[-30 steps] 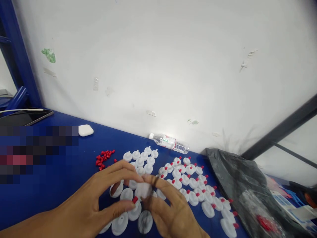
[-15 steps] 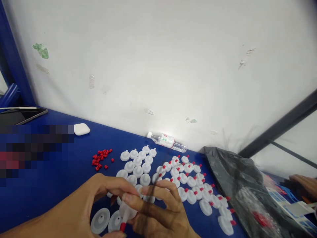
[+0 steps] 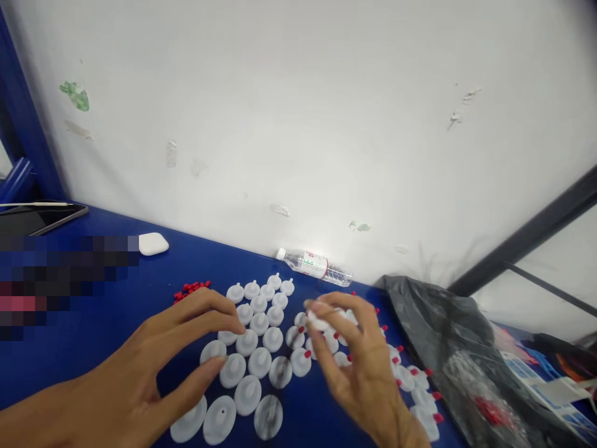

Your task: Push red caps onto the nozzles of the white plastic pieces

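My left hand (image 3: 186,348), fingers and thumb apart and holding nothing, hovers over the white plastic spouted discs (image 3: 260,362) that have bare spouts. Some of these lie in the shadow of the hands. Farther right, my right hand (image 3: 357,354) is curled round a white spouted disc (image 3: 318,321), among the discs with red caps. My fingers hide much of that piece and several capped discs under the hand. Small loose red caps (image 3: 190,288) lie in a heap beyond my left hand, which partly covers them.
A clear plastic bottle (image 3: 314,264) lies on its side against the white wall. On the blue table's right is a dark plastic bag (image 3: 420,323), with a clear bag of red pieces (image 3: 494,410) on it. A white case (image 3: 153,244) and a phone (image 3: 41,219) are at the left.
My hands, together around one red-capped disc before, are now apart. The left has opened and moved left; the right has moved right and away from me with a disc.
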`<state>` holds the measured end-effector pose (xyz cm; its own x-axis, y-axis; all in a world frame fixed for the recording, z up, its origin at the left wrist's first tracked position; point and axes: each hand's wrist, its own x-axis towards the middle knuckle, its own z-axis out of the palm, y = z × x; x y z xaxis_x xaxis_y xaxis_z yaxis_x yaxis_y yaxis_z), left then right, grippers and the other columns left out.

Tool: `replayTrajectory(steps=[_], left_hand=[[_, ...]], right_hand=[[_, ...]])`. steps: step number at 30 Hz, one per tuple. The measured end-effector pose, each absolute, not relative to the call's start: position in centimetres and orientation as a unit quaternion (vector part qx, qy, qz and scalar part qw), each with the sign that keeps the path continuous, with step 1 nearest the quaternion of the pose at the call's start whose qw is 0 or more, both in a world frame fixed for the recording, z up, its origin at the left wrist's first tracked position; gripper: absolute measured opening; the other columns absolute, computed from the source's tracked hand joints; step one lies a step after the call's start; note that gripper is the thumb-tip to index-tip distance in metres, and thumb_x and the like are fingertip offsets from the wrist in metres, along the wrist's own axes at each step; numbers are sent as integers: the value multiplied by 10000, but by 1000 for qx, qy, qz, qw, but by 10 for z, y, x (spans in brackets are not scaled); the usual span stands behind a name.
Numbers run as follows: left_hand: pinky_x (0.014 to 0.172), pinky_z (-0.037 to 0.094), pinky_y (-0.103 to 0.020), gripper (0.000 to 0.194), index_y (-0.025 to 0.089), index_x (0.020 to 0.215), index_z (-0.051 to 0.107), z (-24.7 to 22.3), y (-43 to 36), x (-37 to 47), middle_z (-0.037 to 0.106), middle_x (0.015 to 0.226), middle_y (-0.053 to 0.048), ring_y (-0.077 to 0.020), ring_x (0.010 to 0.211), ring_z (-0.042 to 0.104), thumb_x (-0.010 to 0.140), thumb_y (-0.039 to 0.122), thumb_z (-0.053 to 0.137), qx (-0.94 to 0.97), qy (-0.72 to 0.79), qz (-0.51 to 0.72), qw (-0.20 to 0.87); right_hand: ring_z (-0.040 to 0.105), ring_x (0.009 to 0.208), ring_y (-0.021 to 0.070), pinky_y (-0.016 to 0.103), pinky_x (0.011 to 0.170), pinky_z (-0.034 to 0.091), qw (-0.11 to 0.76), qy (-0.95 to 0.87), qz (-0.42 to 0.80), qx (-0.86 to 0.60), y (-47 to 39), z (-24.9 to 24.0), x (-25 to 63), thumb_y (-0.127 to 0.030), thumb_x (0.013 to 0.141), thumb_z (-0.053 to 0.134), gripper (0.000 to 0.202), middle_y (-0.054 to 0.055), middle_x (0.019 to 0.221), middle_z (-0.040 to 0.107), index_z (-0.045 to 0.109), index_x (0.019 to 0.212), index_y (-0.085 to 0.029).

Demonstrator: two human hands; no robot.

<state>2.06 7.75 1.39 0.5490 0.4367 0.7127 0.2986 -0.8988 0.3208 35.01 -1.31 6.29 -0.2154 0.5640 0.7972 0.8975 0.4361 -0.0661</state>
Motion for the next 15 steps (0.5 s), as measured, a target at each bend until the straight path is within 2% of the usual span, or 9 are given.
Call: replayTrajectory(steps=[2, 4, 7, 11, 15], left_hand=[[1134, 745, -228, 383, 353, 1455, 757, 23, 91, 24, 899, 1254, 24, -189, 1157, 914, 1213, 101, 599, 888, 143, 436, 30], [1138, 732, -240, 423, 306, 1436, 738, 25, 97, 27, 876, 1210, 12, -180, 1140, 885, 1190, 9, 565, 891, 112, 441, 8], [1138, 714, -250, 451, 290, 1441, 726, 19, 97, 30, 864, 1223, 10, -173, 1159, 862, 1206, -30, 513, 891, 113, 440, 21], [1085, 705, -314, 438, 323, 1393, 758, 13, 93, 30, 842, 1258, 5, -211, 1172, 827, 1210, -8, 539, 878, 164, 447, 52], [1018, 697, -356, 443, 356, 1379, 762, 10, 95, 30, 820, 1336, -53, -284, 1275, 780, 1200, -6, 579, 860, 205, 465, 50]], right_hand=[[958, 1109, 370, 604, 922, 829, 378, -743, -191, -518, -10, 65, 368, -298, 1236, 695, 376, 37, 1249, 946, 756, 1555, -486], [954, 1092, 370, 600, 962, 830, 358, -759, -160, -520, -9, 67, 381, -354, 1223, 752, 279, 9, 1235, 955, 792, 1473, -471], [963, 1045, 325, 504, 943, 841, 330, -779, -108, -522, -16, 74, 392, -354, 1132, 875, 220, -62, 1187, 968, 824, 1305, -479], [953, 1006, 271, 375, 850, 810, 226, -758, 51, -610, -32, 83, 398, -213, 926, 1038, 398, -107, 1134, 960, 862, 1122, -510], [869, 798, 231, 283, 666, 658, 168, -692, 208, -671, -40, 79, 397, 19, 686, 1075, 605, -109, 812, 832, 897, 949, -497]])
